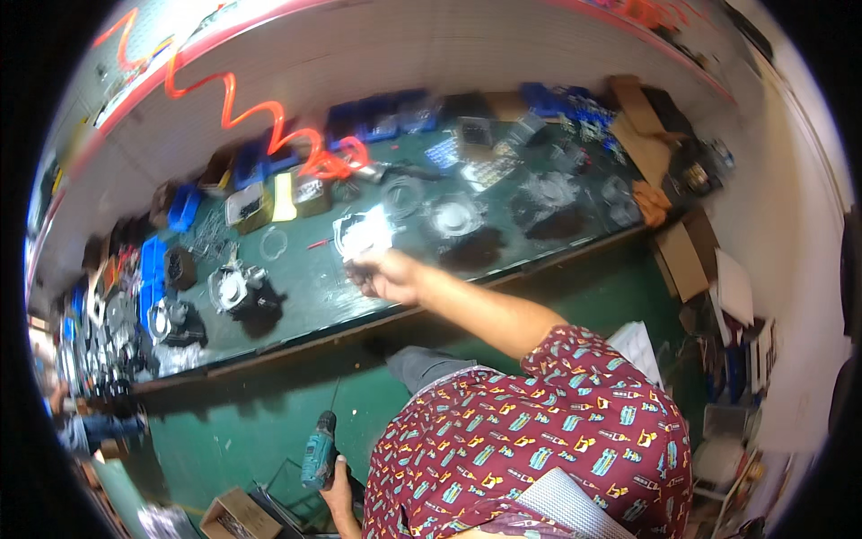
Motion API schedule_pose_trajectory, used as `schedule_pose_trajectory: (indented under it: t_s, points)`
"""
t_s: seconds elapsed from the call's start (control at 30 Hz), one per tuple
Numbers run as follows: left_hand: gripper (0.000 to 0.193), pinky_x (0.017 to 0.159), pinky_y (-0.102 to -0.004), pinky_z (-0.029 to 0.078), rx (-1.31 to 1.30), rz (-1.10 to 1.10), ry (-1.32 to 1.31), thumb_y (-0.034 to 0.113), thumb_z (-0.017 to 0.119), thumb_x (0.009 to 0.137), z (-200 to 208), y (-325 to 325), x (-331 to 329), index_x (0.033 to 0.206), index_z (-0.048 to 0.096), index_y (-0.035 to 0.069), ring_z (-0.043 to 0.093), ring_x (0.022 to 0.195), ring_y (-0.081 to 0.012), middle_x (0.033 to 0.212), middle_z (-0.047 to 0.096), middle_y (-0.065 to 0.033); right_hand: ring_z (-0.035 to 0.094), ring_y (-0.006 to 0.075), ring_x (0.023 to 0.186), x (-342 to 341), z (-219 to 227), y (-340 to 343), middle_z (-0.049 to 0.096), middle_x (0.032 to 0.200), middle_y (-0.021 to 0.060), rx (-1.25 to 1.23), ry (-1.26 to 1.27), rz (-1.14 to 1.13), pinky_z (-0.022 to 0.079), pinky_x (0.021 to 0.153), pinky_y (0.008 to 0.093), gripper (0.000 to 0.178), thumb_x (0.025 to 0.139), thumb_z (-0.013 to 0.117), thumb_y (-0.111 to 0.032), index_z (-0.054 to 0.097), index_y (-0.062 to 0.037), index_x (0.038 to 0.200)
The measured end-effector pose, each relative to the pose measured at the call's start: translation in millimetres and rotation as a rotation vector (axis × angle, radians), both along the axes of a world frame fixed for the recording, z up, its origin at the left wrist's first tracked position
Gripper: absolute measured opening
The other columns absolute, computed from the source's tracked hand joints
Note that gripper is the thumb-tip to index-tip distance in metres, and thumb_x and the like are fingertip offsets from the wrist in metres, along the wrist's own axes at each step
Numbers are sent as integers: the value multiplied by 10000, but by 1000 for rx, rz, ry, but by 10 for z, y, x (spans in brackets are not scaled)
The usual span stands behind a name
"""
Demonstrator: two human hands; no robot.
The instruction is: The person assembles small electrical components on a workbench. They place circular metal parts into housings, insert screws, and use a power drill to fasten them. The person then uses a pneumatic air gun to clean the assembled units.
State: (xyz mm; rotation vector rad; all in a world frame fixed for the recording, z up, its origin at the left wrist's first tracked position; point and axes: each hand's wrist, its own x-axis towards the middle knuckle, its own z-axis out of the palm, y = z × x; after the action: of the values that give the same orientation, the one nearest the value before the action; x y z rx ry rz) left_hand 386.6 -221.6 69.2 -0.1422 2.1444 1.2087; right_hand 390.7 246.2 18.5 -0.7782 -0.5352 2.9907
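My left hand (pixel 338 494) is wrapped round the grip of a teal and black cordless drill (pixel 318 452), held low in front of the bench. A long thin bit points up from its chuck. My right hand (pixel 391 276) reaches out over the bench's front part. Its fingers are closed at the near side of a machine part with a bright white top (pixel 364 235); glare and blur hide its details and the exact grip. Beyond that part lies a clear round ring (pixel 401 195). A small red stick-like thing (pixel 319 243) lies left of the part.
Similar dark parts with pale tops (pixel 235 289) stand along the green bench (pixel 314 301). Blue bins (pixel 377 119) line its back. An orange coiled air hose (pixel 229 99) hangs above, leading to an air gun. Cardboard boxes (pixel 687 256) stand at the right; another box (pixel 238 516) sits below left.
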Motion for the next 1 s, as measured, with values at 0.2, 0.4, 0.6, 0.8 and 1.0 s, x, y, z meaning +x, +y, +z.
schedule_pose_trajectory:
  t_s: [0.2,0.4,0.6,0.8,1.0]
  points:
    - [241,726,-291,513,329,-525,181,52,692,898,-214,1156,-5,1130,645,3,617,811,-138,928,656,-48,506,65,697,1808,-112,99,534,794,-61,281,-152,-198,498,636,241,247,947,667,-174,671,-64,1168]
    - [232,702,-300,493,499,-767,140,97,684,897,-148,2377,386,1109,633,18,600,753,-158,877,633,-42,668,148,826,2793,-119,468,683,954,69,313,-138,-552,584,726,279,182,963,617,-86,644,-18,1130]
    - [231,673,-301,497,546,-925,184,77,698,855,-32,3383,1058,1072,643,20,599,739,-147,868,622,-33,653,120,807,3623,24,1000,680,954,48,297,-131,-729,581,713,271,132,963,630,-125,646,-41,1064]
    - [287,811,-344,495,441,-1015,278,60,725,806,75,4351,1705,1087,665,50,590,886,-184,975,638,-31,636,93,753,4138,-228,1895,673,914,37,346,-117,-657,555,662,250,164,953,661,-169,640,-49,1062]
    - [287,778,-326,504,398,-926,317,66,730,835,-171,4624,2060,1115,665,62,604,887,-159,993,657,-26,580,68,692,4274,-476,2497,630,859,3,404,-123,-523,502,600,227,163,947,674,-192,624,-71,1044]
